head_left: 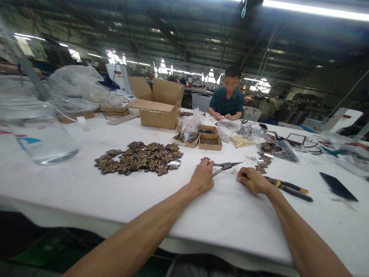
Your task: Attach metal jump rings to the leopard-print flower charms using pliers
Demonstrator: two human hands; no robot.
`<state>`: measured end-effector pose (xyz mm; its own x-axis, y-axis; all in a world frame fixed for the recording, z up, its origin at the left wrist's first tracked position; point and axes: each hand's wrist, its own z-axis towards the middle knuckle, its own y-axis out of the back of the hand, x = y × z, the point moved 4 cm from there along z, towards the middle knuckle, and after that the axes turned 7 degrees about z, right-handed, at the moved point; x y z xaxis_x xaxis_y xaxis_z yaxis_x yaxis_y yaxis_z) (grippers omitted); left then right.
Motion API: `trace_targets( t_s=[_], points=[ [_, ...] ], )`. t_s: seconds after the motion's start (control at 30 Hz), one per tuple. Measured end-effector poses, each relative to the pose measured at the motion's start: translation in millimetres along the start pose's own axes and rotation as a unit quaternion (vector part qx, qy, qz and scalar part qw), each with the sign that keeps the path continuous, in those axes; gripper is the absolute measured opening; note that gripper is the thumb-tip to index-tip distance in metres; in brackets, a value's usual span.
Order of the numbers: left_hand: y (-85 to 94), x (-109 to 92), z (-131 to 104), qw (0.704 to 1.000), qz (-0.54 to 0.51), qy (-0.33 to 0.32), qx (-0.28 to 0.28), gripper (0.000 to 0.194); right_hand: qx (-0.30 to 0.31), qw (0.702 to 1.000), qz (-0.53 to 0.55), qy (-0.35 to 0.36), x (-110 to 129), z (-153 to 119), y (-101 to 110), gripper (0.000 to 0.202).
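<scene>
My left hand is closed, with the handles of grey needle-nose pliers running into its grip. The jaws point right, toward my other hand. A small leopard-print edge shows at the left fingertips; whether it is pinched there is unclear. My right hand has its fingertips pressed together, and whatever lies in them is too small or hidden to make out. Yellowish tape is on one of its fingers. Beside that wrist lie yellow-and-black pliers. Tiny loose bits are scattered between my hands.
Leopard-print patches are heaped at the left, and more patches lie at the right. Small boxes of bits, a cardboard box, a water jug and a phone stand or lie around. A co-worker sits opposite.
</scene>
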<state>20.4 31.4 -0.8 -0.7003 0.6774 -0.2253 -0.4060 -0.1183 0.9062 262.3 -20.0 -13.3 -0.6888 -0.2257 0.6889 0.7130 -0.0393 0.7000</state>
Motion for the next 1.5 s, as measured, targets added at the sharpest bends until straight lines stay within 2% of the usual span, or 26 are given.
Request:
trace_targets(
  t_s=[0.1,0.17,0.23,0.37,0.63,0.87,0.97,1.23,1.37,1.5],
  points=[
    [1.5,0,0,1.000,0.007,0.000,0.000,0.060,-0.069,0.988,0.134,0.012,-3,-1,16,0.024],
    [1.8,0,0,1.000,0.008,-0.004,0.000,0.059,-0.118,0.964,0.238,0.020,-5,-2,25,0.028],
    [2.2,-1,-1,1.000,0.008,-0.009,0.000,0.059,-0.135,0.937,0.321,0.019,-5,-1,27,0.029],
    [3.4,-2,-1,1.000,0.005,-0.014,0.002,0.059,-0.121,0.899,0.421,-0.001,-1,2,20,0.029],
    [4.2,-3,-1,0.999,0.001,-0.035,-0.014,0.059,-0.096,0.872,0.480,-0.014,4,1,17,0.026],
    [2.0,-3,-1,0.998,-0.013,-0.051,-0.026,0.064,-0.049,0.830,0.554,-0.035,3,3,11,0.024],
    [2.7,-3,-1,0.999,-0.020,-0.046,-0.022,0.064,-0.055,0.837,0.542,-0.044,1,3,13,0.027],
    [4.0,-2,-2,0.999,-0.024,-0.022,-0.004,0.066,-0.106,0.905,0.410,-0.027,9,-3,23,0.043],
    [3.1,-1,-2,0.999,-0.029,-0.020,-0.004,0.066,-0.140,0.930,0.339,-0.006,13,-3,21,0.035],
    [4.5,-2,-2,0.999,-0.025,-0.025,-0.006,0.065,-0.159,0.939,0.306,0.002,13,-3,23,0.031]
  ],
)
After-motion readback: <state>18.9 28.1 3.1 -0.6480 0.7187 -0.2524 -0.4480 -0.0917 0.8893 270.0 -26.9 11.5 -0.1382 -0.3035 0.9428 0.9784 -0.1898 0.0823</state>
